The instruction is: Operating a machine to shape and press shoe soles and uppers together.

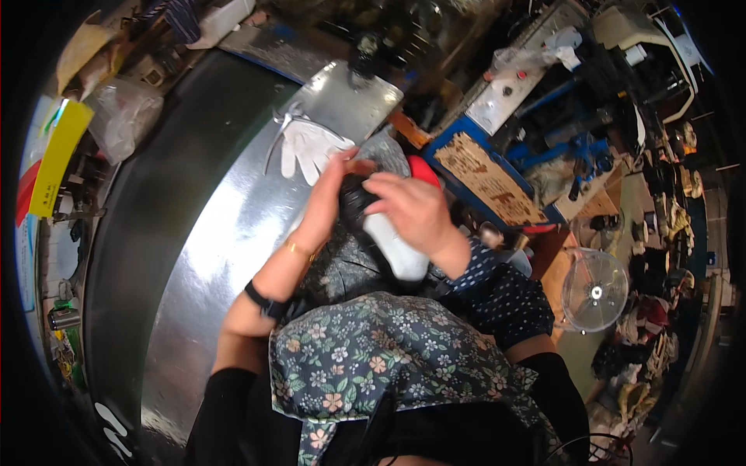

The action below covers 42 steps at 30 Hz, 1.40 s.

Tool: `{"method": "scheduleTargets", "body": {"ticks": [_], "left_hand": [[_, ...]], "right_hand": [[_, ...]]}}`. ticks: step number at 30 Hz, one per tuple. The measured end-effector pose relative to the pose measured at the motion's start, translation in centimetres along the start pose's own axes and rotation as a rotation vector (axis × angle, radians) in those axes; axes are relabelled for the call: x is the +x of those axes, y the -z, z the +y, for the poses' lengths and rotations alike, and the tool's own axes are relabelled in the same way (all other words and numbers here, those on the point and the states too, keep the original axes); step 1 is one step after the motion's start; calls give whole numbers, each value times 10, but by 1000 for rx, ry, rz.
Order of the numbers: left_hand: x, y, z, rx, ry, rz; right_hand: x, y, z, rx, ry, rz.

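A shoe with a black upper and a white sole is held in front of my body, over my lap. My left hand lies along its left side, with the fingers reaching around the far end. From the right, my right hand bends its fingers onto the black part; the fingertips are slightly blurred. A dark, wrinkled plastic sheet or bag lies beneath the shoe. Just beyond my left hand, a white glove rests on the shiny metal tabletop.
A dark conveyor belt runs along the left. Ahead stands a metal plate. To the right are a blue-framed machine, a round fan and shelves crowded with shoe-like items. Something red sits behind my right hand.
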<state>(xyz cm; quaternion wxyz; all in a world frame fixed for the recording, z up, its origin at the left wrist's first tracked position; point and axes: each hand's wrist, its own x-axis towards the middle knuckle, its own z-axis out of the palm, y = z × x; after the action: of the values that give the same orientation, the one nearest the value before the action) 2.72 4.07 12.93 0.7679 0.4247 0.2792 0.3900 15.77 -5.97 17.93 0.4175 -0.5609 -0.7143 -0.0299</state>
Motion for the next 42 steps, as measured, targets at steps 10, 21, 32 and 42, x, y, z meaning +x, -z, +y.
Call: {"method": "scheduleTargets", "body": {"ticks": [10, 21, 32, 42], "left_hand": [[-22, -78, 21, -11, 110, -183], [-25, -105, 28, -70, 471, -361], [10, -41, -35, 814, -261, -258], [11, 16, -46, 418, 157, -190]], "right_hand": [[-13, 80, 1, -87, 18, -148], [3, 132, -18, -125, -66, -382], [-125, 13, 31, 278, -905, 17], [-106, -54, 78, 735, -1386, -347]]}}
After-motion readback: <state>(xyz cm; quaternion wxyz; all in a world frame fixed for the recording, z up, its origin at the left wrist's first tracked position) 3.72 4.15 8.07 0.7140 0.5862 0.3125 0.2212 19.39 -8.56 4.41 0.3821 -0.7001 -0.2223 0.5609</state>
